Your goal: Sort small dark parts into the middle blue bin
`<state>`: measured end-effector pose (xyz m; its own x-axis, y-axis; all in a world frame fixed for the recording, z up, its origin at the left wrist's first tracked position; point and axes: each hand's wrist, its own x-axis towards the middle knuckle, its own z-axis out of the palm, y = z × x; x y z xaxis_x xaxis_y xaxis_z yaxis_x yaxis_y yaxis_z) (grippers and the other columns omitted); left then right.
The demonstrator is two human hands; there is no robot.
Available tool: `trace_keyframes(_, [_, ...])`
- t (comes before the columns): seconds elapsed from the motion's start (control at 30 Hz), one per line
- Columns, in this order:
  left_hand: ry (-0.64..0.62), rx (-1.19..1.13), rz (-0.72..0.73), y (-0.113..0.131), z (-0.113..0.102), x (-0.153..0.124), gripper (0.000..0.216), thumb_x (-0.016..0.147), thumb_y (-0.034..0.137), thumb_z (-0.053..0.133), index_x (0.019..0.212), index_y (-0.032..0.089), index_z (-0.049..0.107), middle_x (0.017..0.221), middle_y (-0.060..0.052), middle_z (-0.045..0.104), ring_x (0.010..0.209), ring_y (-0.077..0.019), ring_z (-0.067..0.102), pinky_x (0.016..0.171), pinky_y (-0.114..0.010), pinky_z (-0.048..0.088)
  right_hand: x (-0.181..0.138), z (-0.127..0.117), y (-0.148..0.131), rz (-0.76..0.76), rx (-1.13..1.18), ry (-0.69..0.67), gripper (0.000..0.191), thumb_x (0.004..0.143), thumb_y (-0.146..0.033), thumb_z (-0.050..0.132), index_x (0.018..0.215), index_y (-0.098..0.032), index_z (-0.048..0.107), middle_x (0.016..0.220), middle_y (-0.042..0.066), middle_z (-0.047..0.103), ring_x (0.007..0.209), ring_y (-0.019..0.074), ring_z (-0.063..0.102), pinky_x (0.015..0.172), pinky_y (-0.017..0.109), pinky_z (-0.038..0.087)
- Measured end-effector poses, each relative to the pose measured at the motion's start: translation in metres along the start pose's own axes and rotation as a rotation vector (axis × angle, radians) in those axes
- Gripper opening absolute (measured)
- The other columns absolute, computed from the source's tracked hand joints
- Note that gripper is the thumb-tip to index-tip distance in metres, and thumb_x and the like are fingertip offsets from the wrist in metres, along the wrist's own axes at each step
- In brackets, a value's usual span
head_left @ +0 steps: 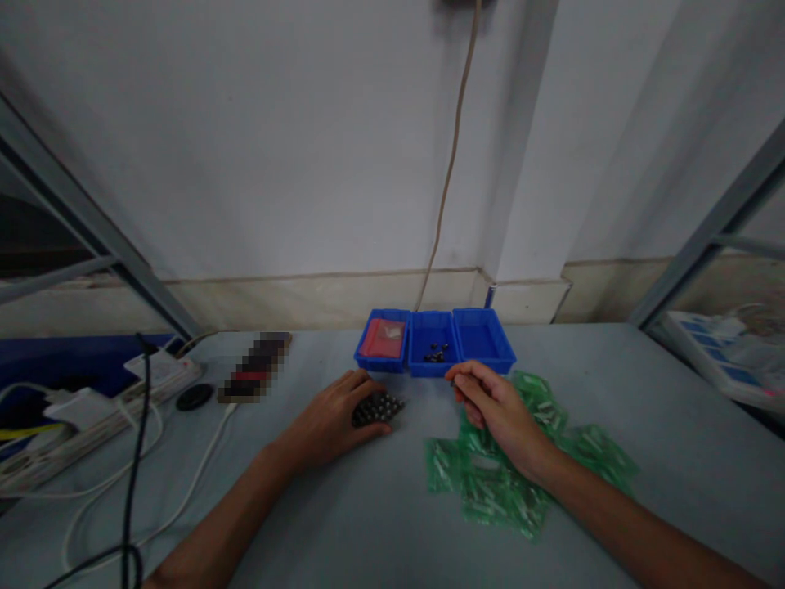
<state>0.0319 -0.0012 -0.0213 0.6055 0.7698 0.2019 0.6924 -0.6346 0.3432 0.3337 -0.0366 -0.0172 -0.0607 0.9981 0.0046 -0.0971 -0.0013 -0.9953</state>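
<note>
My left hand point(343, 413) rests on the table, its fingers and thumb curled around a cluster of small, shiny dark metal parts point(377, 408). The thumb side is towards me, and part of the cluster is hidden under the palm. My right hand point(484, 401) is held in a pinch just in front of the blue bins. A tiny dark spot shows at its fingertips, too small to name. Several similar dark parts lie in the middle blue bin point(423, 317). Green plastic packets point(503, 491) are spread below and beside the right hand and forearm.
The left blue bin point(363, 362) holds a red packet point(381, 339); the right blue bin point(482, 335) stands beside the middle one. At left are a pixelated phone-like object point(254, 368), a black disc point(195, 397), a power strip point(91, 429) and cables. A white tray point(717, 360) is at far right.
</note>
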Motion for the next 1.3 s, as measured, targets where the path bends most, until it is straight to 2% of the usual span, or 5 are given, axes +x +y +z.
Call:
trace_keyframes(0.63, [-0.027,-0.075,-0.031,0.0082,-0.0011,0.0016,0.042,0.098,0.049,0.076,0.132,0.025,0.069,0.135,-0.011,0.067,0.125,-0.0321,0.065,0.113,-0.049,0.051,0.0004,0.0003,0.0027,0.004,-0.02,-0.022,0.042,0.09,-0.063,0.076,0.101,-0.022,0.072,0.075,-0.002,0.057,0.053,0.0104,0.041,0.047,0.024,0.027])
trace_keyframes(1.3, [-0.013,-0.108,-0.032,0.0051,0.0026,0.003,0.038,0.099,0.051,0.077,0.126,0.025,0.07,0.13,-0.009,0.068,0.121,-0.0307,0.065,0.111,-0.047,0.052,0.0003,0.0008,0.0048,0.009,-0.022,-0.033,0.044,0.09,-0.065,0.075,0.101,-0.022,0.072,0.075,-0.002,0.058,0.052,0.0102,0.039,0.047,0.025,0.027])
